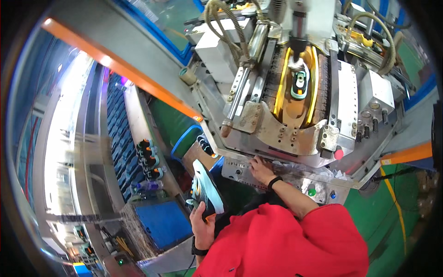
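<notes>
My left hand [202,226] is closed around a sneaker [210,189] with a light blue sole and a dark upper with orange details. The sneaker is tilted up, its sole facing right. My right hand [262,171] lies on the metal front panel [240,171] of the press machine, fingers stretched out and holding nothing. Inside the machine, another sneaker [300,85] sits between yellow-edged pads [279,85], under a dark vertical shaft [299,37].
Green [312,191] and blue [332,195] buttons sit on the panel, right of my right hand. On the left, several sneakers [148,159] line a ledge beside a conveyor [121,134]. A blue-topped surface [164,224] and a box with another shoe [205,145] are nearby.
</notes>
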`<control>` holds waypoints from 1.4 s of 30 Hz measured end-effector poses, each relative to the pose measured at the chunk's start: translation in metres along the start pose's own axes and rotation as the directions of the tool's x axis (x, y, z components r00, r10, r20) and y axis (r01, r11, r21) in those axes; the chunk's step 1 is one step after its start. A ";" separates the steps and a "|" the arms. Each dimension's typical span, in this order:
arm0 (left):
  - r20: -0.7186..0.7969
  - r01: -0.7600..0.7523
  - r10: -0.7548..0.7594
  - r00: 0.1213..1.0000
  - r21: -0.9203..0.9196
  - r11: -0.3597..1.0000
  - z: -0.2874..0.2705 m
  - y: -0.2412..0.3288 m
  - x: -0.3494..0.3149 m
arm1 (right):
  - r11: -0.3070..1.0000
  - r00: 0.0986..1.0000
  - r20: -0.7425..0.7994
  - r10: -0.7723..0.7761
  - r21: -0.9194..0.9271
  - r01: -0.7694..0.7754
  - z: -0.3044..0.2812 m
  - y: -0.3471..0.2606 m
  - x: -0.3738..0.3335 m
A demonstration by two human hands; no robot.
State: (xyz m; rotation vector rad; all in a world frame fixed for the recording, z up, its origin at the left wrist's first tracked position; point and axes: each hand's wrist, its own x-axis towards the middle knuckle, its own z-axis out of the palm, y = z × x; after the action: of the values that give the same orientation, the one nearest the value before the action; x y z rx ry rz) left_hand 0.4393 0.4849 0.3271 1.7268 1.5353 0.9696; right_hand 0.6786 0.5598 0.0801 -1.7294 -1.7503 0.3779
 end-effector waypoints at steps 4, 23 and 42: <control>0.183 0.443 -0.567 0.803 -0.820 0.363 0.002 0.019 0.006 | 0.973 0.966 0.221 0.138 0.152 -0.174 -0.015 -0.007 0.002; -0.105 0.170 -0.946 0.305 -0.972 0.163 -0.034 -0.071 -0.203 | 0.995 0.949 0.297 -0.102 0.028 0.098 0.006 -0.010 0.034; -0.391 -0.213 -0.835 -0.387 -0.843 0.494 -0.319 -0.435 -0.442 | -0.060 -0.087 0.031 -0.996 0.492 0.868 0.048 -0.934 -0.008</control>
State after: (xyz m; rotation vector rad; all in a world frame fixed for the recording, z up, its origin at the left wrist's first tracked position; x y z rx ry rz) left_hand -0.0854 0.0956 0.0814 -0.9514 1.7955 2.2369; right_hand -0.0843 0.4772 0.6144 0.3238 -2.5248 0.2785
